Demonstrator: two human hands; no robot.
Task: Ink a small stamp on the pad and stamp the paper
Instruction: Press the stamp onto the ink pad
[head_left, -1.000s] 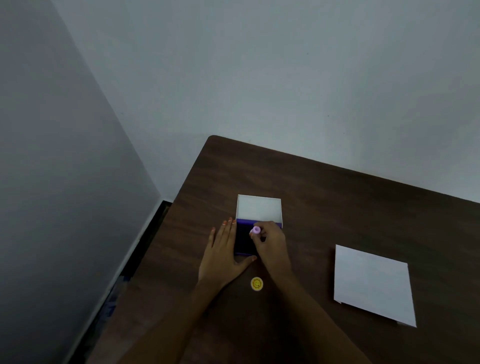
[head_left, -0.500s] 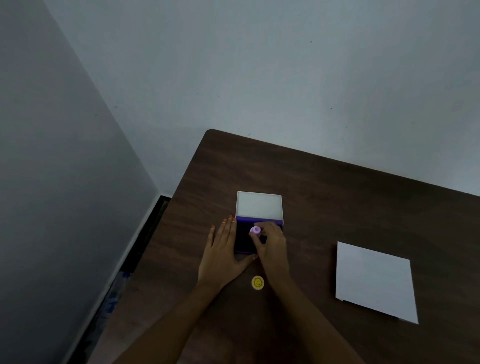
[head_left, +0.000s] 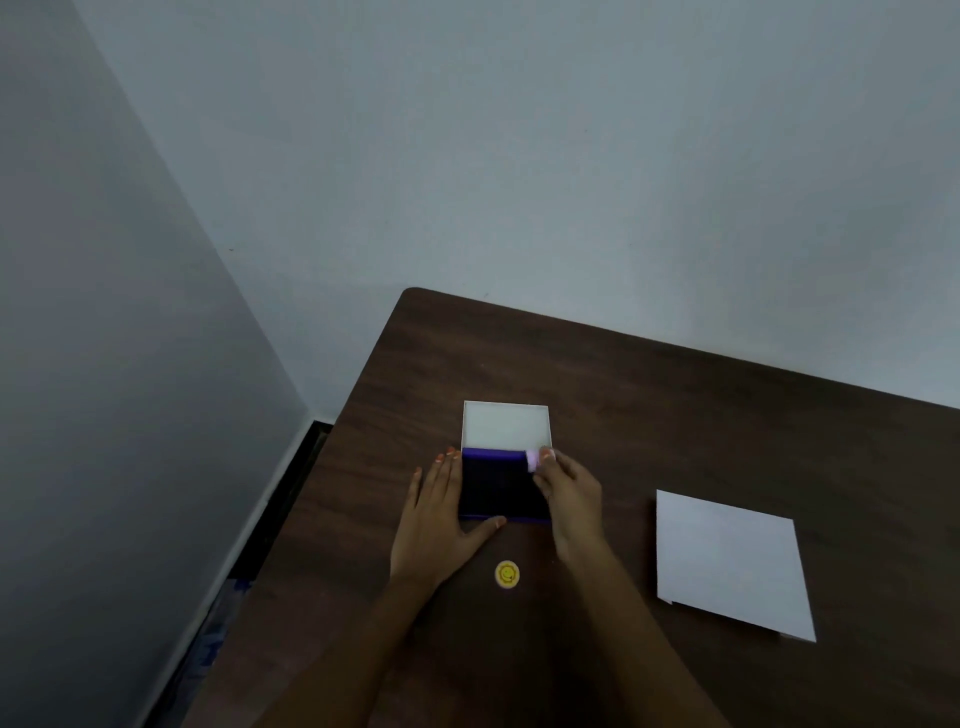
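Stamp (head_left: 533, 460): small, pink, pinched in the fingertips of the right hand (head_left: 570, 493) at the pad's 1 o'clock corner. Left hand (head_left: 435, 525) lies flat and open on the table (head_left: 675, 415), at the pad's 9 o'clock edge, thumb along its near edge. Pad (head_left: 496, 488) is dark, its white lid (head_left: 505, 426) open at 12 o'clock. Yellow disc (head_left: 507, 574) lies at the pad's 6 o'clock. Paper (head_left: 732, 561) lies well apart at 3 o'clock.

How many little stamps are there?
2: a pink stamp pinched in the right hand over the ink pad, and a yellow smiley stamp on the table.
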